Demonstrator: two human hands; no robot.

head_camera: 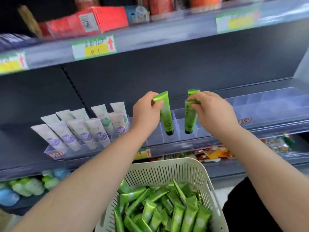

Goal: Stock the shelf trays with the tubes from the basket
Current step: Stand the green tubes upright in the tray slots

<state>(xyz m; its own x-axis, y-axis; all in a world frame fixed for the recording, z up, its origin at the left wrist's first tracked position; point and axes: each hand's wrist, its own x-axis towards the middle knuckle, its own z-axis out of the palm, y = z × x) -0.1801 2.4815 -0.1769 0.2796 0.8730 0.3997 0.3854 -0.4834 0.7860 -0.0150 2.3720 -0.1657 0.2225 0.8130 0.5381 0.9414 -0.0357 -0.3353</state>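
Here each hand pinches a green tube by its crimped end — left hand the left tube, right hand the right tube — likely so the caps go first into neighbouring slots of the shelf tray; the basket below holds many more.

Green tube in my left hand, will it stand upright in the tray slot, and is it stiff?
Probably fairly stiff: the green tube hangs straight though the left hand pinches only its flat top end. Likely light, since a fingertip pinch is enough to hold it. It may lean once released, as the white tubes nearby do.
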